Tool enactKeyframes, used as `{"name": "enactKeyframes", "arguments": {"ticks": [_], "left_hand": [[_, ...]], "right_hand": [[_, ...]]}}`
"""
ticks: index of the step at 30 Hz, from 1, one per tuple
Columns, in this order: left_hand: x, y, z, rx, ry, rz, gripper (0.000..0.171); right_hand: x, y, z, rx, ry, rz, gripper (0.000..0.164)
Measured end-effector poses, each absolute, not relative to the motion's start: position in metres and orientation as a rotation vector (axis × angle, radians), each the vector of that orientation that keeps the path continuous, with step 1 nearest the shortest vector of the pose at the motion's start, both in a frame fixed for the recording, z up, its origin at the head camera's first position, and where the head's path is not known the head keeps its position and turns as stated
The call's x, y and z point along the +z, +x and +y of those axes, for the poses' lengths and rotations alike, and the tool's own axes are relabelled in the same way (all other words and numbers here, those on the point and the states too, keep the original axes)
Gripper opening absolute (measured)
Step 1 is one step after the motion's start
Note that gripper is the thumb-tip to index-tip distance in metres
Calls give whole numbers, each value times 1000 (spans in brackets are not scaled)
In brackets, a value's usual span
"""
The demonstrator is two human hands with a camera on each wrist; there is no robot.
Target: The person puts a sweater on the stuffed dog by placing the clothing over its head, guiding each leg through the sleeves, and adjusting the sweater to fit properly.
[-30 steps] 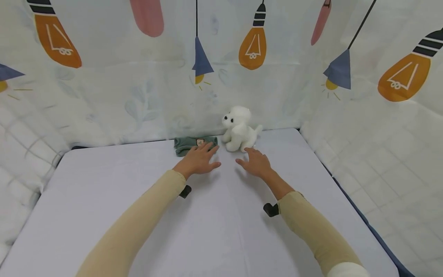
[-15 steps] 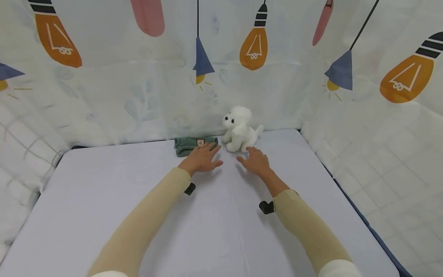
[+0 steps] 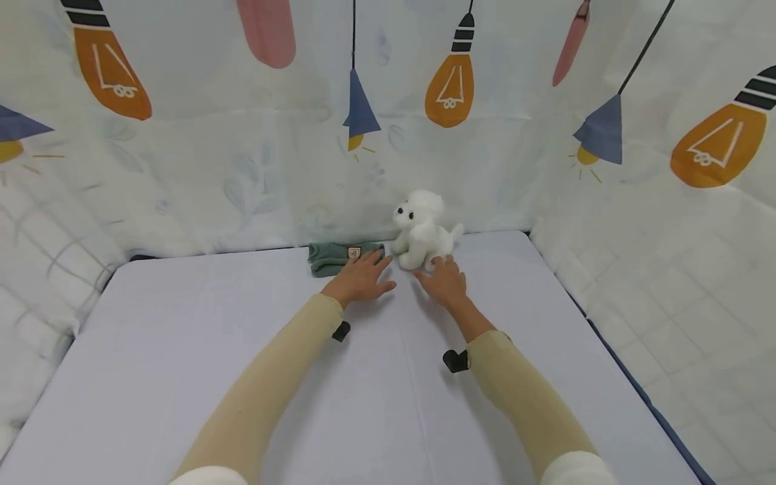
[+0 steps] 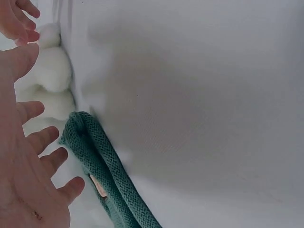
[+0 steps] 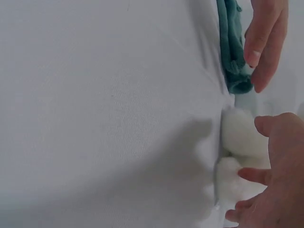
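Head view shows a white plush dog (image 3: 426, 232) and a folded green knit cloth (image 3: 330, 259) side by side at the far edge of a table (image 3: 200, 350) covered in smooth white fabric. Short and fluffy, the dog's pile rounds its paws into soft lumps; its eyes and nose are small dark beads. The cloth is a flattened roll of textured knit, doubled into thick, rounded folds, with a small pale label (image 3: 354, 252) on its upper face. The dog sits upright, muzzle turned left towards the cloth, tail out to the right. The cloth's long axis runs left to right, along the table's far edge.

The left hand (image 3: 364, 277) has its fingers spread in front of the cloth's right end; the right hand (image 3: 444, 281), fingers loosely bent and parted, is at the dog's paws. Neither pinches anything; whether fingertips touch cloth or plush, I cannot tell.
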State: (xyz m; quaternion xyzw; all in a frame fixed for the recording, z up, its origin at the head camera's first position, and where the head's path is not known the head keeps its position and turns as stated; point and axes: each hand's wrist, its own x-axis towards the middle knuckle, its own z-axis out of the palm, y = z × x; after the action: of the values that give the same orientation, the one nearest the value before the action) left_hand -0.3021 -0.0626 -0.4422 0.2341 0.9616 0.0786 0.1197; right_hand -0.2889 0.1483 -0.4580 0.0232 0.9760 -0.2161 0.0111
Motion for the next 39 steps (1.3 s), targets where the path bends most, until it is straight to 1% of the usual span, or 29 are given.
{"name": "enactKeyframes", "arguments": {"ticks": [6, 15, 19, 25, 31, 35, 39], "left_hand": [[-447, -309, -54, 285, 684, 2828, 70], [-452, -314, -51, 250, 659, 2849, 69], [-452, -314, -49, 263, 675, 2846, 69], [-453, -312, -48, 286, 689, 2853, 67], [-458, -312, -48, 338, 731, 2875, 62], [-461, -314, -50, 392, 729, 2912, 59], [-462, -316, -54, 425, 711, 2916, 59]], "right_hand": [[-458, -295, 142, -775, 151, 3045, 66], [-464, -307, 128, -925, 288, 3059, 58], [-463, -313, 123, -937, 375, 3076, 57], [-467, -322, 114, -947, 496, 3089, 62], [-468, -327, 111, -940, 634, 3076, 58], [-467, -327, 115, -995, 622, 3083, 54], [-466, -325, 124, -1129, 497, 3057, 53]]}}
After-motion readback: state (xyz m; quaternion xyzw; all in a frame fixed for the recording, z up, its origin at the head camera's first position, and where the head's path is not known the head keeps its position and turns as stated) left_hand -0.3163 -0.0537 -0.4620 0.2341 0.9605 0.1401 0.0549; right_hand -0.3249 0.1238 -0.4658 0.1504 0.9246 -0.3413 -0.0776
